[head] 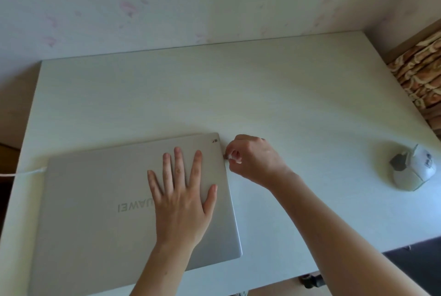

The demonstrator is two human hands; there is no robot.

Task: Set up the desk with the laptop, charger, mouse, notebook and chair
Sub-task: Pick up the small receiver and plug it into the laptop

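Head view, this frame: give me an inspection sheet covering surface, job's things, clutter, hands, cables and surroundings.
Surface: white desk, mostly bare.
Job's things: closed silver laptop lies flat at the near left; white mouse sits far right. Notebook and chair: nothing seen.
Clutter: nothing seen.
Hands: left hand lies flat, fingers spread, on the laptop lid. Right hand pinches a small plug at the laptop's right edge; whether it is seated cannot be told.
Cables: white cable meets the laptop's left edge and runs off the desk's left side.
Surroundings: pale floral wallpaper behind the desk; patterned brown fabric at the right.
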